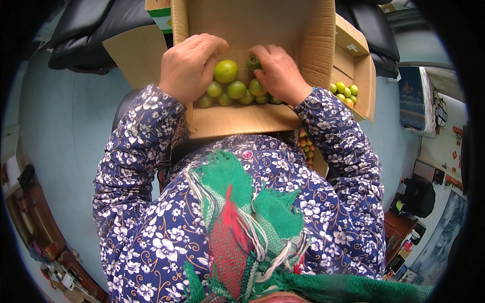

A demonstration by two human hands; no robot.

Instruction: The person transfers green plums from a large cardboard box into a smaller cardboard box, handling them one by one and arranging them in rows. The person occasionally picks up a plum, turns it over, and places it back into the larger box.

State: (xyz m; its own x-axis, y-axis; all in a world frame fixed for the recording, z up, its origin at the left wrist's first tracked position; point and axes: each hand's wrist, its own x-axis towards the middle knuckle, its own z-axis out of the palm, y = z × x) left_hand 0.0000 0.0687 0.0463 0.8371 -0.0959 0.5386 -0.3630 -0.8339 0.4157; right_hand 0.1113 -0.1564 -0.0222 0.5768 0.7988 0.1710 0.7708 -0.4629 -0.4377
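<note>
A cardboard box (248, 123) lies before me, with several round green fruits piled near its closest wall. My left hand (192, 64) curves beside a larger yellow-green fruit (226, 71) on top of the pile; its fingertips are partly hidden, so whether it holds anything is unclear. On the other side, my right hand (281, 72) has its fingers around a dark green fruit (253, 62). Just under that hand rests another green fruit (257, 87). More fruits, including a round green one (236, 89), fill the space between the two hands.
Another open cardboard box (363, 85) at the right holds green and reddish fruits (343, 92). Red and green fruits (307, 146) show below my right forearm. Black leather seats (87, 34) stand beyond the boxes. A person in dark clothing (416, 197) is at the far right.
</note>
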